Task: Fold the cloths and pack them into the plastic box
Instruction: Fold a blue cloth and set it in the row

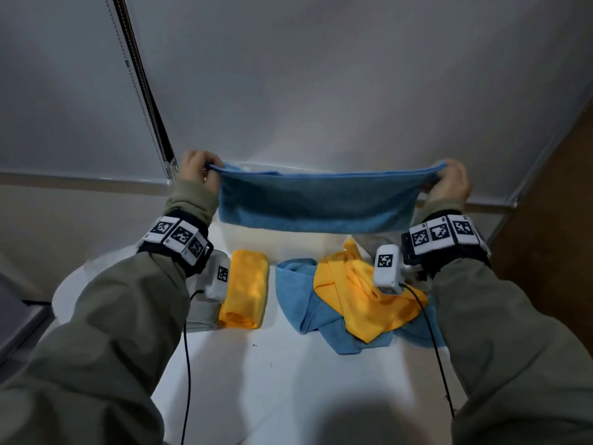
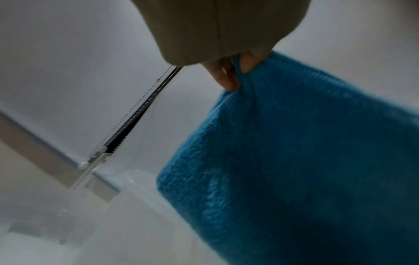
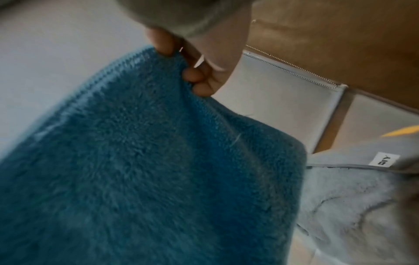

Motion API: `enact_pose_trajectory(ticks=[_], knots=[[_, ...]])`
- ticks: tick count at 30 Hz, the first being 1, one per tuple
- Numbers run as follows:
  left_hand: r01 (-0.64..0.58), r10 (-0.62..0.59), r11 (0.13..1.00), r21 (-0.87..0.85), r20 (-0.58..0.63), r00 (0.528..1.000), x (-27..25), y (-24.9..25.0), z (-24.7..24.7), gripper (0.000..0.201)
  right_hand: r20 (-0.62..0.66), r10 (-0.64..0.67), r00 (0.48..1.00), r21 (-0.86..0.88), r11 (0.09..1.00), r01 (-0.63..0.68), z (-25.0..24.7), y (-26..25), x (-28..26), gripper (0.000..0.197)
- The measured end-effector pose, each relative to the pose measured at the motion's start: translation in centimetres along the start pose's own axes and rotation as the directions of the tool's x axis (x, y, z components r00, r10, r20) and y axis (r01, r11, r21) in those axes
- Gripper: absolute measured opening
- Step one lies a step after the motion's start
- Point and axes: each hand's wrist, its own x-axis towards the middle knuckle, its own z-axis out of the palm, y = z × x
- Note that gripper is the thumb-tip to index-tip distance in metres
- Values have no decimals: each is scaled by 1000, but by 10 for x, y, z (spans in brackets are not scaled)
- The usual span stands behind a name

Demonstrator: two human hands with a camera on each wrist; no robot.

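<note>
Between both sets of fingertips: blue cloth (image 1: 316,200) hangs doubled, taut | left hand (image 1: 196,170), right hand (image 1: 451,179) pinching top corners | advice: match edges, keep tension, lower flat before next fold.

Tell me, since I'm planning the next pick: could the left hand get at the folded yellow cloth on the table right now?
Probably not at once. The left hand pinches one end of the blue cloth, stretched in the air to the right hand. The folded yellow cloth lies uncovered below the left wrist, so the path looks free once it lets go.
</note>
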Motion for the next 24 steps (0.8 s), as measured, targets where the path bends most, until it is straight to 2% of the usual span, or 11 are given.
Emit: enact_pose_trajectory(ticks=[1, 3, 4, 7, 9, 12, 14, 16, 19, 22, 24], knots=[[-34, 35, 998, -45, 22, 999, 1, 5, 2, 24, 55, -5, 998, 57, 998, 2, 2, 0, -3, 22], [-62, 88, 986, -156, 165, 982, 5, 21, 12, 26, 252, -11, 968, 47, 999, -1, 18, -2, -15, 28], [-67, 123, 974, -217, 256, 959, 7, 30, 19, 26, 372, -14, 928, 5, 1000, 13, 29, -4, -23, 28], [0, 162, 942, -336, 455, 876, 5, 57, 38, 31, 662, 10, 750, -155, 980, 123, 58, -6, -50, 30], [43, 187, 917, -397, 521, 833, 3, 67, 46, 30, 757, 25, 653, -194, 963, 188, 66, -5, -62, 43], [70, 212, 896, -439, 561, 800, 0, 74, 52, 29, 832, 17, 554, -193, 946, 262, 68, -5, -72, 36], [104, 193, 887, -450, 565, 802, -3, 75, 54, 25, 846, 3, 533, -176, 945, 275, 67, -4, -73, 33], [135, 175, 869, -475, 552, 816, -6, 75, 53, 19, 848, -9, 531, -158, 950, 268, 65, -3, -74, 33], [150, 155, 873, -464, 556, 816, -9, 75, 52, 20, 847, 7, 531, -157, 958, 239, 63, -1, -74, 34], [144, 156, 891, -431, 586, 795, -9, 78, 49, 21, 854, 54, 517, -172, 968, 183, 60, -2, -73, 40], [112, 181, 915, -388, 643, 744, -9, 81, 48, 34, 852, 86, 516, -201, 964, 172, 58, -1, -72, 57]])
